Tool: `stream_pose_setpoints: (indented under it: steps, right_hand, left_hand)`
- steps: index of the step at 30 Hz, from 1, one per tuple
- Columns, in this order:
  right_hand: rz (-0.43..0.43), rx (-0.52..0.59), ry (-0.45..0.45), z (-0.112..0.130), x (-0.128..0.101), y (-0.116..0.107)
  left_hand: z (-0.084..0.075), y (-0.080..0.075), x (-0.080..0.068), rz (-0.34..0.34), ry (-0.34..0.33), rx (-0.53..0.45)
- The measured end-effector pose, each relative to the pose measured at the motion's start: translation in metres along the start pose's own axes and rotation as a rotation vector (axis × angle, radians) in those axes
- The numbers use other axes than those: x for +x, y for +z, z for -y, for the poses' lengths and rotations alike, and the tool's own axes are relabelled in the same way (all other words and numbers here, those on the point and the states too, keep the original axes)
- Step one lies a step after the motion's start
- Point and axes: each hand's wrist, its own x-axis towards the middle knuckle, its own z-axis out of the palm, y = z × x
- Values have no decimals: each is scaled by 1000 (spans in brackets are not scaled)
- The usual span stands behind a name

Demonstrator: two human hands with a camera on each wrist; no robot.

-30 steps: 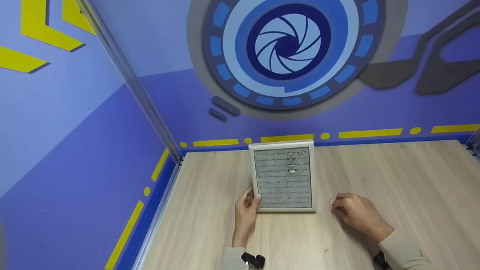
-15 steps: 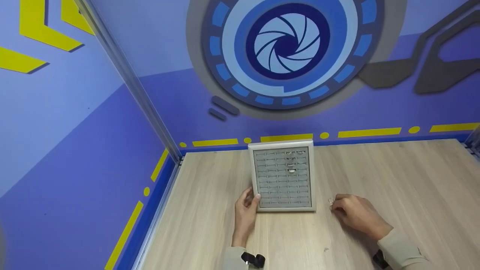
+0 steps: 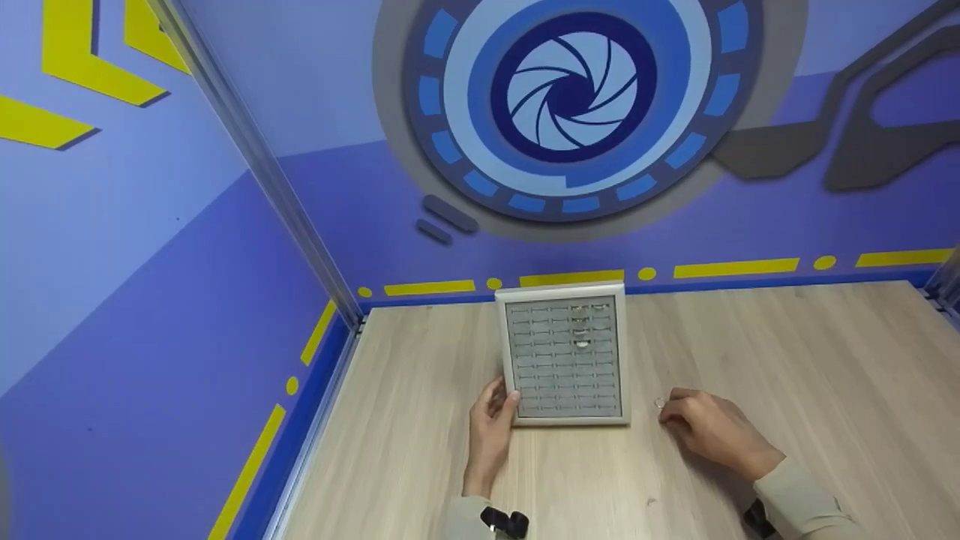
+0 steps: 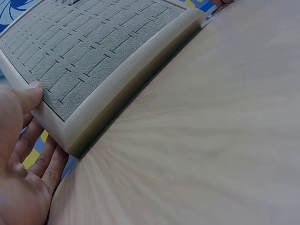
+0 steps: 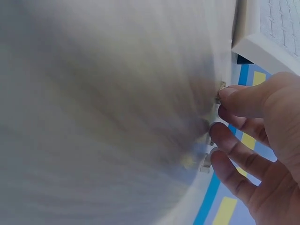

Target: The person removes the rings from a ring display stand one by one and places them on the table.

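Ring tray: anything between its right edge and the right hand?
Head view: only bare wooden table separates the ring tray from the right hand, apart from a small ring at the fingers.

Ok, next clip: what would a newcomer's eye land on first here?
Probably the grey slotted ring tray in its pale frame, at the middle of the wooden table, with a few rings in its far slots. The left hand grips its near left corner, and the right hand pinches a small ring just right of it.
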Motion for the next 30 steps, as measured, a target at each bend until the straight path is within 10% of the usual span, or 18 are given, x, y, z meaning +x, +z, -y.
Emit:
stream_pose_setpoints:
  steps: [10, 18, 30]
  right_hand:
    - [-85, 31, 61, 14, 18, -18]
    - [-367, 55, -50, 27, 46, -30]
    - [-562, 75, -172, 41, 84, -49]
  left_hand:
    - [3, -3, -1, 8, -3, 17]
    - [3, -4, -2, 5, -4, 10]
    - [2, -3, 0, 14, 39, 27]
